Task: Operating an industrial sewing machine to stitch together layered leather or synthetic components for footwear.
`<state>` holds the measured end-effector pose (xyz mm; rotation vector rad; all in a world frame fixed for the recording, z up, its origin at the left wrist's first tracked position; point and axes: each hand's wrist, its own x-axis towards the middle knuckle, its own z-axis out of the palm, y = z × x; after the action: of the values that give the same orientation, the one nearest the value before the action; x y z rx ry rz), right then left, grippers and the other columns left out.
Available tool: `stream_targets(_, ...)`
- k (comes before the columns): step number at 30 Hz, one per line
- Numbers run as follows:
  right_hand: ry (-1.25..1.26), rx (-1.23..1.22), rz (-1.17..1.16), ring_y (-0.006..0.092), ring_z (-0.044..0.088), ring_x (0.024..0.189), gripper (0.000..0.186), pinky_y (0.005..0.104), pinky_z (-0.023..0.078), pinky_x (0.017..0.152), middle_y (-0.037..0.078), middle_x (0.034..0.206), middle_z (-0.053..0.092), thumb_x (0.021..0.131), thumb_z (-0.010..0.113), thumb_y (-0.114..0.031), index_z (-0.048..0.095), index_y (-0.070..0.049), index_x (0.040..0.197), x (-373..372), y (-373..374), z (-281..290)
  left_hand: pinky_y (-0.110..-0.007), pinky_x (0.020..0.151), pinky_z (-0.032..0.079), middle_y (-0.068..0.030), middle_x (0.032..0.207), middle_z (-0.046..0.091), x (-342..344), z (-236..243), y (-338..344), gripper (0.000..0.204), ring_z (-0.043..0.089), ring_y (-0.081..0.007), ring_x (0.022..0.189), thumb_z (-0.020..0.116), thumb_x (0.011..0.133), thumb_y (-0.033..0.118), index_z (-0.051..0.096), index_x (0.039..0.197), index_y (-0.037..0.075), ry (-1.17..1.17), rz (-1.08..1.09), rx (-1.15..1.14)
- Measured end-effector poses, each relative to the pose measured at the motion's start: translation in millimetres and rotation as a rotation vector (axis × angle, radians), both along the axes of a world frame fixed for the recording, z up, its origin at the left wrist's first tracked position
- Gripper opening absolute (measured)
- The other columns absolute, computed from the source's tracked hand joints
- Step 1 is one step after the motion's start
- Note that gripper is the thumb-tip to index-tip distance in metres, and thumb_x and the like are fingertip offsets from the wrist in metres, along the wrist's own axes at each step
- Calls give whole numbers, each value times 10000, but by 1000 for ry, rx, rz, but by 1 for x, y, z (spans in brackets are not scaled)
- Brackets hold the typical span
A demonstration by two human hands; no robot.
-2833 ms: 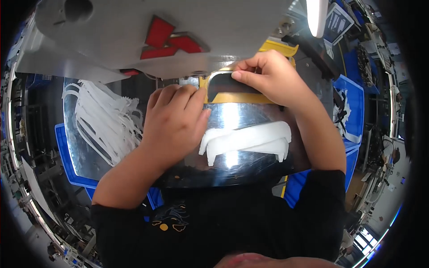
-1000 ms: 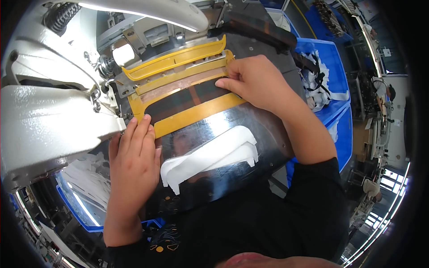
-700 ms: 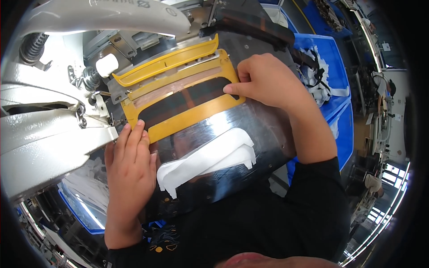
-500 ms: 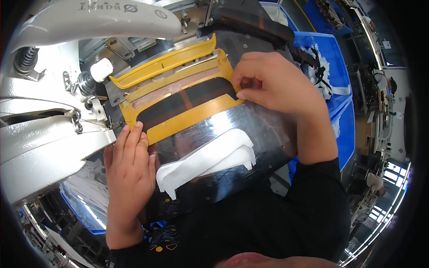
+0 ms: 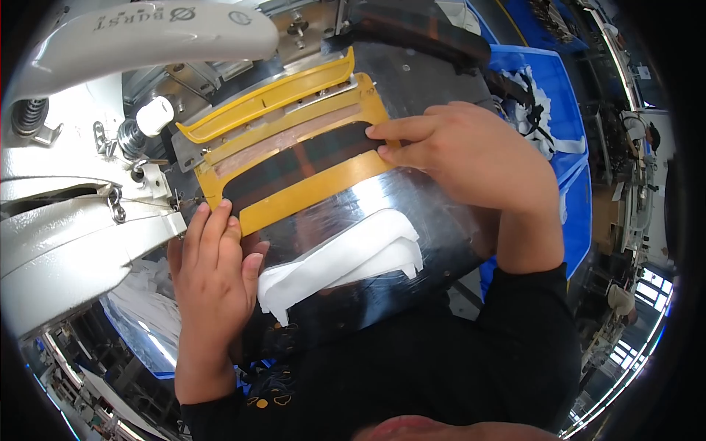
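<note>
A dark plaid fabric piece [image 5: 334, 153] with a reddish stripe lies in the curved opening of a yellow template [image 5: 316, 195] on the shiny work plate. At the template's left end rests my left hand [image 5: 213, 287], open, its fingertips pressing down beside the fabric's corner. My right hand [image 5: 471, 154] is at the opposite end. Its index fingertip touches the fabric's right end, while the thumb lies apart from it near the template's lower edge. A raised yellow flap [image 5: 272, 94] stands along the template's far side. Closer to me are overlapping white curved strips [image 5: 338, 257].
A white sewing machine [image 5: 66, 257] fills the left, its curved white arm [image 5: 169, 33] overhead. A white cylindrical knob [image 5: 154, 116] stands near the template. To the right, a blue bin [image 5: 577, 165] holds scraps. Another plaid piece [image 5: 419, 29] lies at the plate's far edge.
The right hand's curled fingers have straightened, and its index finger now reaches onto the fabric's right end. My left hand stays on the template's left end. The view has shifted slightly.
</note>
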<state>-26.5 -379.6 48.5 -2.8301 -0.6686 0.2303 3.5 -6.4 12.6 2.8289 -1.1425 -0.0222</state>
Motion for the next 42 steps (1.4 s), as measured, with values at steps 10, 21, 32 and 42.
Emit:
stream_targets(10,14,-51,9,311,788,1016,412,420,627,848,25,1447,751,871,677,25,803,-84,1248,-3,-1,1,-586,1275,314,-197,1597,614,-9,3,4,570,525,-426,1511,634,1073,388,649,1488,-2,58,-58,-2)
stream_targets(21,3,-91,-61,321,780,981,299,406,620,814,25,1368,784,928,674,-65,829,-86,1182,-4,12,7,-579,1282,302,-187,1584,630,-15,8,6,650,542,-382,1507,608,1087,504,647,1519,20,26,-64,46)
stream_targets(32,269,1172,-544,27,575,656,470,207,503,606,68,1328,772,1174,572,-399,675,-52,1473,45,-11,-40,-569,1236,387,-153,1479,680,-13,5,8,572,603,-358,1391,742,1004,363,664,1477,50,32,-98,-113)
stream_targets(42,214,693,-18,269,767,1012,304,402,606,904,169,1201,810,1004,781,-238,827,34,1132,34,-15,-20,-553,1202,422,-129,1453,702,-12,-2,15,561,623,-324,1351,753,997,390,679,1447,63,-18,-109,-176)
